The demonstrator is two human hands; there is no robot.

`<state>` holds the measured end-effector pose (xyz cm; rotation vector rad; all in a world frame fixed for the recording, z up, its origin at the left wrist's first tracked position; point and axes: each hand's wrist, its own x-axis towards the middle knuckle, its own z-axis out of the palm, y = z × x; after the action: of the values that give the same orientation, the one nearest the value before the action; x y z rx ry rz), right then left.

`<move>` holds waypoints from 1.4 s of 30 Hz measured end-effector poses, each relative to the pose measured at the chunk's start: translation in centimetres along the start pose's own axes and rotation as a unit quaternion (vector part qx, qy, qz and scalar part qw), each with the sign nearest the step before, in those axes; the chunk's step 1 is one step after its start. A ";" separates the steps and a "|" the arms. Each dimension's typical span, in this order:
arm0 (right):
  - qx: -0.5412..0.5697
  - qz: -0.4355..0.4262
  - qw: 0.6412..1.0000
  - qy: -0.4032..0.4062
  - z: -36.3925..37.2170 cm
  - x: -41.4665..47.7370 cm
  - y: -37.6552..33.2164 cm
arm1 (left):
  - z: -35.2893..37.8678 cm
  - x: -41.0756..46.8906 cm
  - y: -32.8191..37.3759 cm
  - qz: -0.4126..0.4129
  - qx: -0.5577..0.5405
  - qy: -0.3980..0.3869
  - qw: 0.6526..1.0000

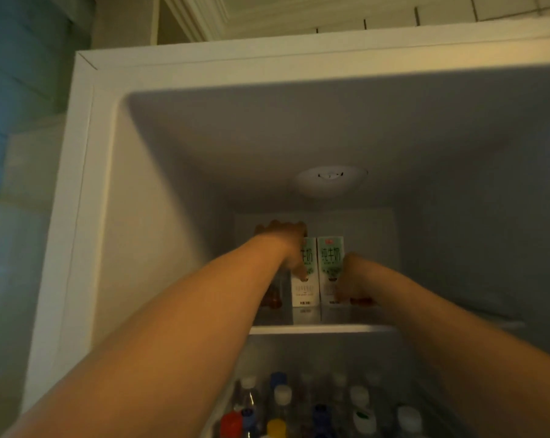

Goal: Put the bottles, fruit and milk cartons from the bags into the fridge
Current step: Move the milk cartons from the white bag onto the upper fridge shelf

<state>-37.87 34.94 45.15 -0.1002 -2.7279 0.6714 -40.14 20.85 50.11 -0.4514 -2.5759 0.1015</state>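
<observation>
Fingers (300, 267) of left hand (283, 241) wrapped over the top of the left milk carton (303, 289), a white-and-green rectangular cardboard box, thumb down its front face: grasping. Fingers (341, 292) of right hand (357, 276) curled low against the right side of the right milk carton (330, 263), same make; grasping or merely touching, cannot tell. Two cartons in all, upright, side by side and touching, on the top clear glass shelf (321, 328) of the open white fridge (87, 184). Dark reddish-brown shape (272, 298) just left of the cartons and small red shape (360, 301) under the right hand, both too blurred to name. Two bare forearms reaching up from the lower corners. Round white light cover (329, 178) on the fridge ceiling. Below the shelf, clear plastic bottles (283, 403) standing close together: one red cap, one yellow, three blue, the rest white; total lost in blur.
</observation>
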 end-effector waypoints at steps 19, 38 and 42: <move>-0.291 -0.012 0.954 -0.067 3.1 11.3 -1.4 | 5.2 10.1 0.2 -0.053 0.119 0.008 0.991; -0.097 -0.014 0.976 0.196 0.2 2.5 1.8 | 4.2 1.1 2.0 -0.074 0.004 0.128 0.989; -0.087 -0.039 0.960 0.264 0.9 -3.1 2.7 | 4.9 -3.3 2.5 -0.039 -0.051 0.198 0.978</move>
<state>-35.29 36.44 42.23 -0.1824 -2.2521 0.3182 -39.13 22.18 43.91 -0.3645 -2.2086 -0.1367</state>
